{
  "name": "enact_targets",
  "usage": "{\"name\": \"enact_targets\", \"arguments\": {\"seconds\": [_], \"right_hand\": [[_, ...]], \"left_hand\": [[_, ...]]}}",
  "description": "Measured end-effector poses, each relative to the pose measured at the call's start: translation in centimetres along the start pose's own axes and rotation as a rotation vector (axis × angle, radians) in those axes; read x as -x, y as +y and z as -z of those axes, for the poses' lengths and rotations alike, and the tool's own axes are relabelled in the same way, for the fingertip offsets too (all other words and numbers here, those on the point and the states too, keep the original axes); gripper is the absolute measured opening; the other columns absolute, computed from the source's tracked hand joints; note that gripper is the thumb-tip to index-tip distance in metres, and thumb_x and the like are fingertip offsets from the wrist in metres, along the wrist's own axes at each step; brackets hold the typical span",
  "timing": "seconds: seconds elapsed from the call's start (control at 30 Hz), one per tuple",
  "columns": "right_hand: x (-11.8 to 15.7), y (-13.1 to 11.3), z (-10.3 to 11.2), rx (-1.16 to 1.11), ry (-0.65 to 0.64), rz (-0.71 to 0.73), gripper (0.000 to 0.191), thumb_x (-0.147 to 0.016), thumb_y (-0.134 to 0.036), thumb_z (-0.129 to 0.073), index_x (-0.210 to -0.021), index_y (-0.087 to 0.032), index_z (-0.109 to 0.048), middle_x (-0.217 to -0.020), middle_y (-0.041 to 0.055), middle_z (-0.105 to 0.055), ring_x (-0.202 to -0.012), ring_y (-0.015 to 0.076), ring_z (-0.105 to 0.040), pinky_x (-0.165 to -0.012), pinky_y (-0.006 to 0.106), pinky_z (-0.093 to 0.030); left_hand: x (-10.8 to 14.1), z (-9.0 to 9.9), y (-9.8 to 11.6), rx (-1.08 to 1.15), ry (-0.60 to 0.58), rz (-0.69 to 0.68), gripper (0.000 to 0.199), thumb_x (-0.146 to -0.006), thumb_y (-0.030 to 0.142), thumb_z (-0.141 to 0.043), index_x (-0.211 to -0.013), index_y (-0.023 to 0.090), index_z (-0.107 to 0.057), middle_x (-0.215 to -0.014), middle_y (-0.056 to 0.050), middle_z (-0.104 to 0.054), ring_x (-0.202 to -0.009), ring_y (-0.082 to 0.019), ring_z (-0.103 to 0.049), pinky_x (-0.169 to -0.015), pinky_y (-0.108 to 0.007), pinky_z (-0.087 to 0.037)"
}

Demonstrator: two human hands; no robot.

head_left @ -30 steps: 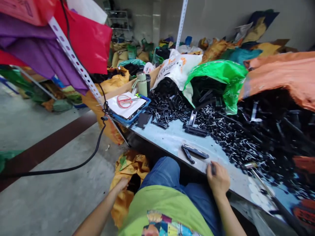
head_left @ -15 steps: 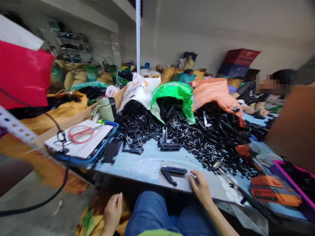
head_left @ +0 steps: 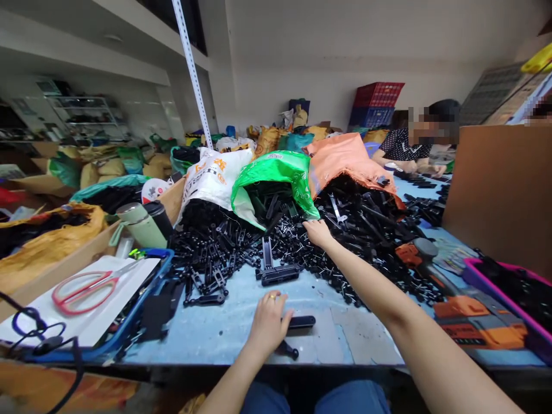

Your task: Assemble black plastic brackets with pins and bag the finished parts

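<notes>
My left hand (head_left: pixel 269 322) lies over the left end of a black folding part (head_left: pixel 301 323) near the table's front edge, its fingers curled round it. My right hand (head_left: pixel 318 232) reaches far forward to the pile of small screws (head_left: pixel 293 233), just below the green bag (head_left: pixel 280 167). Its fingers are bent down among the screws, and their tips are hidden. Between the hands, two more black parts (head_left: pixel 280 275) lie on the blue table top (head_left: pixel 241 287), one pointing away towards the bags.
Red scissors (head_left: pixel 84 290) lie on white paper over a blue tray at the left. An orange and black power tool (head_left: pixel 478 325) and a pink-rimmed bin (head_left: pixel 474 263) stand right. A person (head_left: pixel 405 144) works behind a brown board (head_left: pixel 495 195).
My left hand has risen from beside my lap onto the black folding part. My right hand has moved forward from the table's front to the screw pile. The view has shifted.
</notes>
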State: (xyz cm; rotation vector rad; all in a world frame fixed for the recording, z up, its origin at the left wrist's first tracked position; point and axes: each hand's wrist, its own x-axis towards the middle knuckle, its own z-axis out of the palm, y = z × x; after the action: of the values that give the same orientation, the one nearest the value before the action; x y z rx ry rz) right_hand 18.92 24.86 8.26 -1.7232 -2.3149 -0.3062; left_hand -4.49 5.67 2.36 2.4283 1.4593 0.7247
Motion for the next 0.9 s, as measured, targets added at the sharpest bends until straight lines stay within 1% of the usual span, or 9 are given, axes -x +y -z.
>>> {"name": "enact_targets", "arguments": {"seconds": [0.13, 0.23, 0.3, 0.4, 0.5, 0.63, 0.77, 0.83, 0.9], "right_hand": [[-0.8, 0.1, 1.4, -0.009, -0.016, 0.049, 0.029, -0.085, -0.008, -0.039, -0.110, -0.008, -0.053, -0.103, 0.0154, -0.059, -0.101, 0.0240, -0.046, -0.086, 0.037, -0.026], [1.6, -0.9, 3.7, -0.070, 0.074, 0.215, 0.035, -0.090, -0.014, -0.032, -0.122, -0.012, -0.046, -0.118, 0.0127, -0.053, -0.108, 0.0220, -0.043, -0.090, 0.036, -0.025], [5.2, -1.9, 4.5, -0.131, 0.113, 0.416, 0.034, -0.092, -0.015, -0.028, -0.117, -0.015, -0.051, -0.121, 0.0100, -0.053, -0.106, 0.0198, -0.044, -0.090, 0.035, -0.027], [13.0, -2.8, 3.8, -0.173, 0.026, 0.658, 0.033, -0.092, -0.013, -0.028, -0.106, -0.019, -0.057, -0.116, 0.0055, -0.058, -0.095, 0.0162, -0.050, -0.086, 0.035, -0.032], [20.8, -2.0, 2.1, -0.190, -0.140, 0.721, 0.031, -0.092, -0.013, -0.031, -0.106, -0.023, -0.058, -0.118, 0.0041, -0.058, -0.097, 0.0148, -0.052, -0.086, 0.034, -0.036], [25.7, -0.6, 0.2, -0.212, -0.223, 0.447, 0.036, -0.091, -0.016, -0.033, -0.122, -0.025, -0.048, -0.128, 0.0070, -0.051, -0.112, 0.0175, -0.048, -0.089, 0.035, -0.039], [24.1, -2.5, -1.3, -0.105, -0.143, -0.173, 0.041, -0.089, -0.039, -0.040, -0.123, -0.016, -0.046, -0.112, 0.0136, -0.056, -0.104, 0.0246, -0.052, -0.081, 0.036, -0.043], [22.7, -3.7, -1.6, -0.076, -0.226, -0.339, 0.038, -0.085, -0.044, -0.046, -0.110, -0.015, -0.053, -0.099, 0.0127, -0.059, -0.095, 0.0257, -0.055, -0.074, 0.034, -0.044], [21.8, -4.0, -1.3, -0.103, -0.326, -0.372, 0.029, -0.087, -0.037, -0.045, -0.103, -0.016, -0.055, -0.095, 0.0115, -0.059, -0.088, 0.0238, -0.058, -0.070, 0.031, -0.043]], "left_hand": [[-4.0, 0.8, -2.6, -0.088, 0.025, 0.122, 0.030, -0.086, 0.027, -0.046, -0.113, 0.015, -0.053, -0.112, -0.014, -0.054, -0.109, -0.026, -0.046, -0.089, -0.043, -0.041], [-5.1, 1.2, -2.4, -0.090, -0.016, 0.058, 0.031, -0.087, 0.029, -0.045, -0.113, 0.015, -0.053, -0.110, -0.012, -0.055, -0.107, -0.025, -0.047, -0.088, -0.040, -0.041], [-4.5, 0.7, -1.0, -0.037, -0.126, -0.074, 0.033, -0.087, 0.035, -0.046, -0.113, 0.017, -0.053, -0.105, -0.010, -0.057, -0.101, -0.023, -0.051, -0.086, -0.037, -0.042], [-2.4, -0.7, 1.0, 0.005, -0.325, -0.244, 0.031, -0.084, 0.040, -0.051, -0.108, 0.020, -0.056, -0.095, -0.007, -0.061, -0.092, -0.022, -0.055, -0.079, -0.034, -0.044], [-0.6, -1.5, 1.3, -0.054, -0.380, -0.241, 0.021, -0.086, 0.034, -0.049, -0.098, 0.020, -0.058, -0.088, -0.005, -0.062, -0.087, -0.022, -0.057, -0.075, -0.032, -0.044], [0.1, -1.3, 0.7, -0.110, -0.356, -0.230, 0.020, -0.089, 0.030, -0.045, -0.100, 0.018, -0.056, -0.087, -0.006, -0.062, -0.086, -0.021, -0.057, -0.075, -0.032, -0.043], [0.0, -1.5, 1.7, -0.164, -0.362, -0.243, 0.019, -0.089, 0.029, -0.044, -0.098, 0.017, -0.056, -0.087, -0.008, -0.062, -0.085, -0.023, -0.057, -0.073, -0.033, -0.043], [0.1, -1.9, 2.4, -0.159, -0.371, -0.239, 0.020, -0.090, 0.030, -0.042, -0.096, 0.016, -0.056, -0.088, -0.009, -0.061, -0.086, -0.023, -0.057, -0.073, -0.034, -0.043], [0.3, -2.2, 2.7, -0.136, -0.380, -0.206, 0.021, -0.090, 0.030, -0.041, -0.096, 0.017, -0.056, -0.089, -0.009, -0.061, -0.087, -0.023, -0.056, -0.074, -0.034, -0.043]]}}
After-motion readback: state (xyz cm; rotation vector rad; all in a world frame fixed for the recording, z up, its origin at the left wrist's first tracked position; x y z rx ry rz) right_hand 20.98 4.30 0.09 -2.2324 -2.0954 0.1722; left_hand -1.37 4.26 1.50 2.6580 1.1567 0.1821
